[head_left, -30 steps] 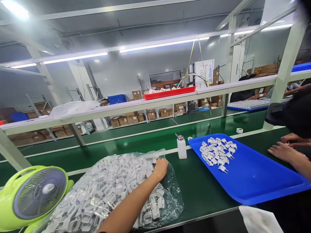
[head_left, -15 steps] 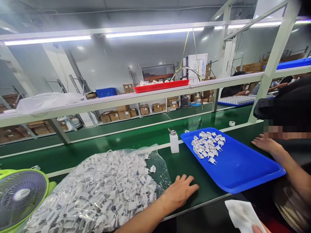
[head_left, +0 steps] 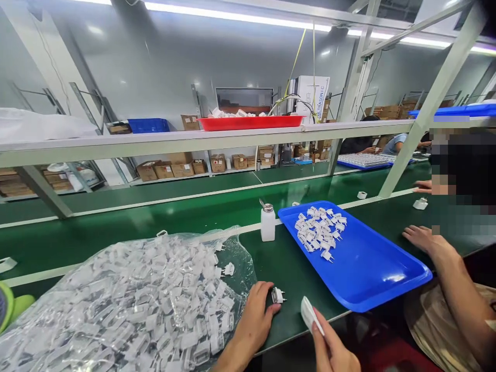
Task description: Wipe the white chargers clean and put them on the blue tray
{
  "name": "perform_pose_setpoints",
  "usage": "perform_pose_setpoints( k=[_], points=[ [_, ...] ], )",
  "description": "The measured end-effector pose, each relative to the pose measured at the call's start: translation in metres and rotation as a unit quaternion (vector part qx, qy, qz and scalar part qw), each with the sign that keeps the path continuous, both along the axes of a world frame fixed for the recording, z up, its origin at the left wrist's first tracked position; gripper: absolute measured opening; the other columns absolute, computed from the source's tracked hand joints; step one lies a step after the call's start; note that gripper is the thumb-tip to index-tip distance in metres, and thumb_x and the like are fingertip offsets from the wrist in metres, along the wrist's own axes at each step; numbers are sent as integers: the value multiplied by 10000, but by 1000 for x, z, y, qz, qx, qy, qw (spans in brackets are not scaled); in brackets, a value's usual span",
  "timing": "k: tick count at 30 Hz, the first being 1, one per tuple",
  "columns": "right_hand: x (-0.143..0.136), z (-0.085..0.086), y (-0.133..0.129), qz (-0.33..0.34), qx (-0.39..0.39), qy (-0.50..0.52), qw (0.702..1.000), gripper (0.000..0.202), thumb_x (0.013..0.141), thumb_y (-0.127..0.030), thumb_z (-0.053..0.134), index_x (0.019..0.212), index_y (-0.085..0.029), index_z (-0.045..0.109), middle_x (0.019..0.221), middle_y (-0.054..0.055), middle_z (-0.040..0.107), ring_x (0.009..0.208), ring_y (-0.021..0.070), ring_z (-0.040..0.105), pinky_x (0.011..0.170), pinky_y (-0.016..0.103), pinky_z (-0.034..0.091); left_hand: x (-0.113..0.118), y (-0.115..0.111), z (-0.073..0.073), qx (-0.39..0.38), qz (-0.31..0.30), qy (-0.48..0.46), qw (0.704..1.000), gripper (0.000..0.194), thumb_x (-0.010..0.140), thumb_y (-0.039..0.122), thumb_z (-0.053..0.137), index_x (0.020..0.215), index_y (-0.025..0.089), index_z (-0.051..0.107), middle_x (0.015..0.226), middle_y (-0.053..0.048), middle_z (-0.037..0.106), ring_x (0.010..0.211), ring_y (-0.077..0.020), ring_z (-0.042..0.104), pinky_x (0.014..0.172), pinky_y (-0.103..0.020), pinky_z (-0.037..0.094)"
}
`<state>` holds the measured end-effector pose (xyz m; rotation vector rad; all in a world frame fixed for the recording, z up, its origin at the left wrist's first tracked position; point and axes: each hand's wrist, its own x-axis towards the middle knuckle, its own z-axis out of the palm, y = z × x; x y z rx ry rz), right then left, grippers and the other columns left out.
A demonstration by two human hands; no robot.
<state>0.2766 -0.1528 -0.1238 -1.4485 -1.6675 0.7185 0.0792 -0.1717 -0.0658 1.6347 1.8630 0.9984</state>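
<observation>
My left hand point(head_left: 253, 312) rests on the green bench by the edge of the plastic bag, thumb and fingers apart. A white plug piece with two pins point(head_left: 278, 295) lies right at its fingertips; contact with it is hard to make out. In my right hand point(head_left: 334, 347) a folded white wipe point(head_left: 311, 314) is pinched between thumb and fingers, over the bench's front edge. The clear bag point(head_left: 245, 253) at left is heaped with similar white plug housings point(head_left: 166, 294). Farther right, a blue tray point(head_left: 372, 263) carries a cluster of white plugs point(head_left: 320, 227).
A white pump bottle point(head_left: 267, 223) stands between bag and tray. Above the bench runs a shelf point(head_left: 155, 144) with a red tray point(head_left: 251, 122). At right, a co-worker's hand point(head_left: 422, 238) lies beside the blue tray, near another small bottle point(head_left: 420, 203). Part of a green fan point(head_left: 15, 305) shows at far left.
My left hand has drawn back left toward the bag, and the plug piece now shows beside it. My right hand has come in leftward with the wipe. The view has shifted right.
</observation>
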Motion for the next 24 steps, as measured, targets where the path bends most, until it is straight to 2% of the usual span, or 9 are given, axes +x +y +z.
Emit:
perform_pose_setpoints(
  k=[2, 4, 6, 8, 13, 16, 19, 21, 24],
  points=[
    [-20, -12, 0, 48, 57, -3, 997, 490, 1013, -422, 369, 1341, -233, 681, 1200, 77, 761, 993, 281, 772, 726, 277, 608, 0, 2, -2, 9, -12, -9, 1000, 311, 898, 136, 520, 1194, 137, 615, 1212, -138, 630, 1167, -267, 561, 1053, -426, 430],
    [-36, -24, -1, 98, 96, -17, 990, 482, 1021, -344, 342, 1368, -227, 655, 1314, 67, 698, 1104, 275, 730, 817, 277, 601, 0, 3, -4, 14, -27, -18, 999, 280, 876, 95, 507, 1110, 156, 649, 1121, -116, 649, 1099, -254, 580, 1000, -399, 452],
    [-46, -33, 0, 127, 95, -51, 986, 493, 1023, -296, 312, 1405, -234, 619, 1264, 71, 726, 1061, 269, 745, 790, 267, 605, -1, 3, -8, 15, -40, -30, 999, 304, 847, 47, 479, 1054, 169, 665, 1063, -101, 655, 1043, -241, 595, 949, -375, 468],
    [-50, -35, 2, 146, 77, -84, 983, 511, 1030, -285, 278, 1441, -231, 577, 1195, 88, 759, 1004, 268, 763, 759, 259, 606, -4, 4, -11, 20, -48, -47, 998, 342, 831, 15, 441, 1029, 176, 669, 1037, -90, 653, 1006, -225, 605, 911, -349, 477],
    [-48, -11, 13, 202, 32, -97, 974, 524, 1045, -309, 253, 1477, -214, 533, 1152, 117, 779, 1055, 268, 751, 803, 263, 589, -8, 6, -17, 28, -35, -72, 996, 307, 817, 19, 461, 945, 184, 685, 931, -68, 641, 903, -207, 607, 814, -311, 476],
    [-50, 6, 19, 205, 18, -113, 972, 521, 1040, -292, 267, 1504, -232, 497, 1098, 105, 797, 976, 273, 776, 724, 276, 595, -7, 7, -21, 32, -28, -86, 995, 368, 792, 0, 475, 994, 195, 712, 913, -62, 646, 881, -202, 614, 783, -293, 487],
    [-54, 20, 25, 212, 17, -149, 966, 543, 1037, -270, 234, 1508, -186, 490, 1037, 125, 805, 881, 286, 791, 677, 309, 589, -5, 7, -27, 44, -26, -97, 994, 421, 767, -30, 468, 1011, 203, 721, 921, -57, 651, 869, -192, 624, 755, -271, 511],
    [-56, 27, 29, 219, 18, -160, 962, 545, 1032, -260, 238, 1480, -150, 529, 941, 132, 811, 800, 274, 792, 655, 297, 579, -4, 7, -32, 52, -24, -98, 994, 438, 750, -46, 464, 1015, 195, 715, 940, -61, 650, 863, -191, 627, 743, -268, 528],
    [-56, 28, 30, 231, 22, -151, 961, 535, 1036, -272, 249, 1452, -165, 567, 882, 115, 811, 772, 238, 789, 687, 263, 578, -2, 6, -37, 62, -19, -88, 994, 463, 747, -60, 430, 1035, 181, 700, 974, -80, 641, 897, -206, 619, 749, -288, 552]
  ],
)
